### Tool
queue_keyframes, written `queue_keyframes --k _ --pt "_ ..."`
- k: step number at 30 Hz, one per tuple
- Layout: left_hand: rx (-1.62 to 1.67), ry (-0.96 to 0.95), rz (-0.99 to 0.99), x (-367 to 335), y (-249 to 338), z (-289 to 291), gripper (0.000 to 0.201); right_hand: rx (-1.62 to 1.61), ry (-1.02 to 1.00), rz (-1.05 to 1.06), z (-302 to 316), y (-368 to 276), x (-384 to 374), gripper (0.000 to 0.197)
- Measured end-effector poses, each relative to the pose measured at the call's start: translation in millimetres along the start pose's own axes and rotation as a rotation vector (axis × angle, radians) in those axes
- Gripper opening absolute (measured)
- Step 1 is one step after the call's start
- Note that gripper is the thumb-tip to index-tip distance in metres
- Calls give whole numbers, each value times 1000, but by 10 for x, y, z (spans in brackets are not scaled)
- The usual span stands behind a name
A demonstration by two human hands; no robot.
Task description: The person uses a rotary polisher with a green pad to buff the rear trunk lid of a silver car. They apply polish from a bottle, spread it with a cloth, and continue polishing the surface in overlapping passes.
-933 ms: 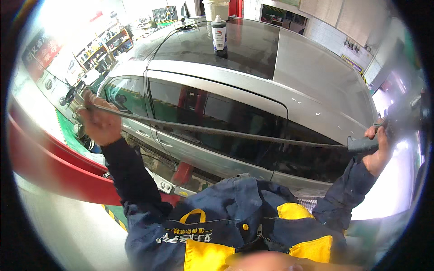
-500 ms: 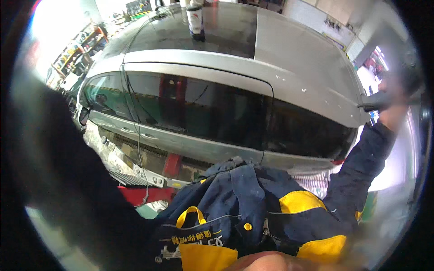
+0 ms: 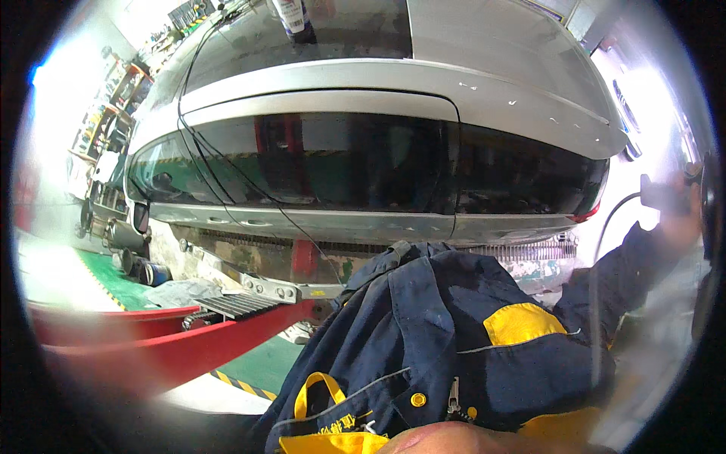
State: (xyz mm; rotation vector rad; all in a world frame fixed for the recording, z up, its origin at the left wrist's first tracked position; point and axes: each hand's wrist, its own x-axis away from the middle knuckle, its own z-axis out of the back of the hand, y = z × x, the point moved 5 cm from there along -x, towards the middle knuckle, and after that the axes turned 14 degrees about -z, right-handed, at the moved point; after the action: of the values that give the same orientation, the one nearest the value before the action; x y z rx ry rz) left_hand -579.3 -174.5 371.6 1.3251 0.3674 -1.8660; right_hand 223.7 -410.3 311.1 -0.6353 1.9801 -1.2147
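Observation:
My right hand [image 3: 683, 219], blurred at the right rim, is closed on a dark object [image 3: 659, 194] whose kind I cannot make out. A thin black cable [image 3: 616, 208] curves down from that object. My navy right sleeve [image 3: 631, 265] reaches out beside the rear of a silver car [image 3: 340, 76]. Only a dark part of my left sleeve [image 3: 227, 427] shows at the bottom left; my left hand is outside the picture. On the car's dark roof panel stands a white can with a dark base [image 3: 293, 19].
Black cables [image 3: 195, 136] hang over the car's roof and side windows. A red lift arm [image 3: 189, 344] with a ridged grey pad [image 3: 238, 304] juts out at lower left. Cluttered shelves [image 3: 113, 113] stand at far left, with round containers [image 3: 155, 274] on the floor below.
The view has shifted, bringing the car's side and the red lift arm further into sight. My left arm has dropped from the left side. My right hand has moved lower at the right rim.

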Motion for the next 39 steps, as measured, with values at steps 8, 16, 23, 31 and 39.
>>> queue_keyframes --k 8,16,23,31,39 --pt "-119 70 -119 -125 681 -382 58 375 81 20 -130 358 731 34" --pt "940 -70 -316 243 2188 -2275 72 1003 -16 -265 -519 831 1007 45" --pt "1107 -1162 372 1661 2137 -3430 36 1030 -319 -374 -541 2108 1301 48" --pt "767 -1156 240 2078 2065 -4007 38 1013 -448 -630 -254 3337 1456 54" --pt "577 -1148 -291 716 2271 -5219 41 542 -224 -798 -418 3669 733 46"
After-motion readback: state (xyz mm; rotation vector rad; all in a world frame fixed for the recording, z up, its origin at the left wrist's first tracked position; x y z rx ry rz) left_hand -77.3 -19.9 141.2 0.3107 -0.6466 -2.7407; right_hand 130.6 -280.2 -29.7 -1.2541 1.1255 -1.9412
